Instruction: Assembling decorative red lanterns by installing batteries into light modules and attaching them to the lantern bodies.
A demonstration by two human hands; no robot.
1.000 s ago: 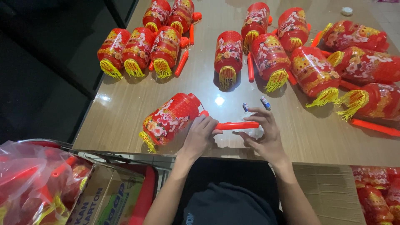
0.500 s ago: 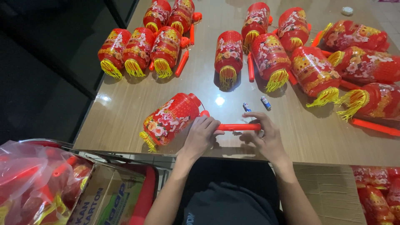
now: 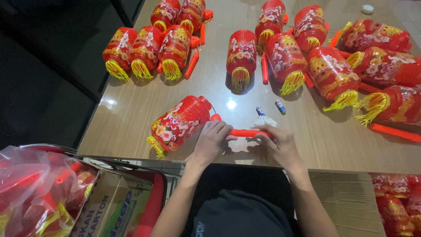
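Note:
A red lantern (image 3: 180, 123) with a yellow tassel lies on its side near the front edge of the wooden table (image 3: 131, 109). Its orange-red handle stick (image 3: 245, 133) runs to the right from the lantern. My left hand (image 3: 212, 140) grips the stick close to the lantern. My right hand (image 3: 278, 142) holds the stick's other end. Two small batteries (image 3: 269, 108) lie just beyond my right hand, beside a small white scrap (image 3: 265, 120).
Several finished red lanterns with yellow tassels and orange sticks lie in groups at the back left (image 3: 144, 50), middle (image 3: 241, 55) and right (image 3: 377, 66). A cardboard box (image 3: 114, 206) and a plastic bag of lantern parts (image 3: 30, 193) stand at lower left.
My right hand has drawn in from near the batteries and closed onto the stick's right end. My left hand stays on the stick beside the lantern.

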